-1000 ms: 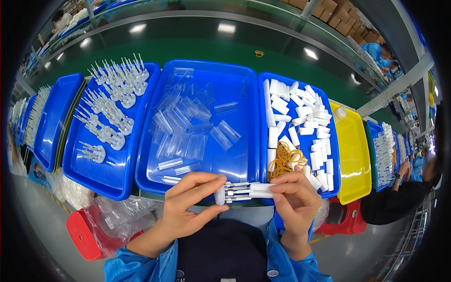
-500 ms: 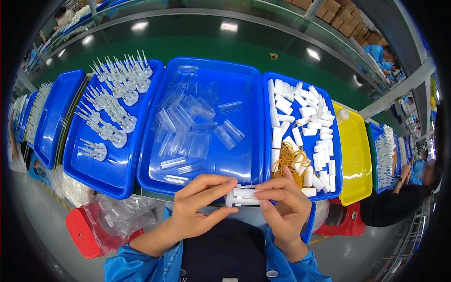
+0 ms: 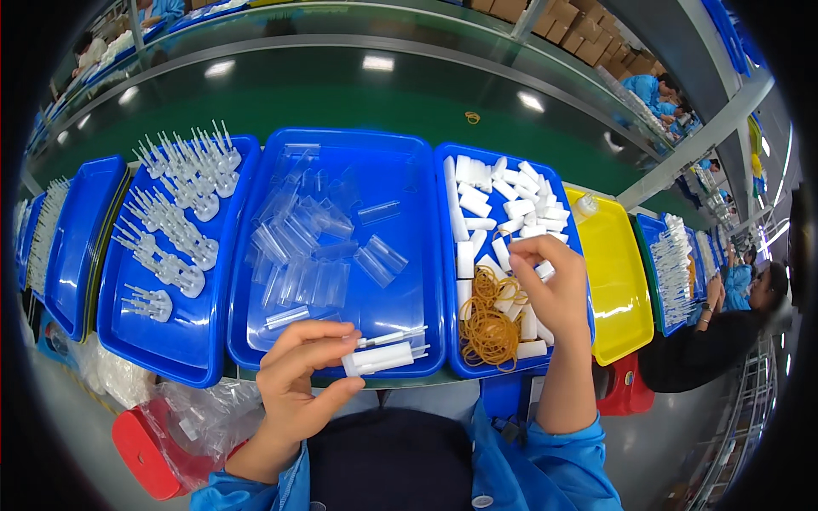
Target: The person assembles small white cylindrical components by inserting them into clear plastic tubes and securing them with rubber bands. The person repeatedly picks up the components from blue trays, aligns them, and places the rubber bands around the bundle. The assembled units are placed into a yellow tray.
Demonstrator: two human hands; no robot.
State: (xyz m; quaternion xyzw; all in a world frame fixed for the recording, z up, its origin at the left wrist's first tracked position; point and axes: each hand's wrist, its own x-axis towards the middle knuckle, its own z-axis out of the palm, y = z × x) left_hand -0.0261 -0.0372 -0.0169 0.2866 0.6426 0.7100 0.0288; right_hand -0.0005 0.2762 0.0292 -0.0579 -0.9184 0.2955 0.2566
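My left hand (image 3: 298,375) pinches the base of a pale plastic pronged holder, lying sideways over the near edge of the middle tray. White cylinders (image 3: 383,358) sit on its prongs, and bare prong tips stick out to the right. My right hand (image 3: 554,285) is over the tray of loose white cylinders (image 3: 473,203), its thumb and forefinger curled close together. One white cylinder (image 3: 544,271) shows in the gap behind those fingertips; whether it is gripped cannot be made out. Just left of and below this hand lies a heap of tan rubber bands (image 3: 490,335).
The middle blue tray (image 3: 400,298) holds clear plastic tubes (image 3: 328,284). Left of it, another blue tray (image 3: 175,353) carries upright pronged holders (image 3: 175,264). A yellow tray (image 3: 618,289) stands at the right. Beyond runs a green surface (image 3: 341,94). Red stools (image 3: 145,451) stand below.
My right hand has left the pronged holder and moved up and right into the tray of white cylinders. My left hand has shifted left, still holding it. The whole view has shifted slightly.
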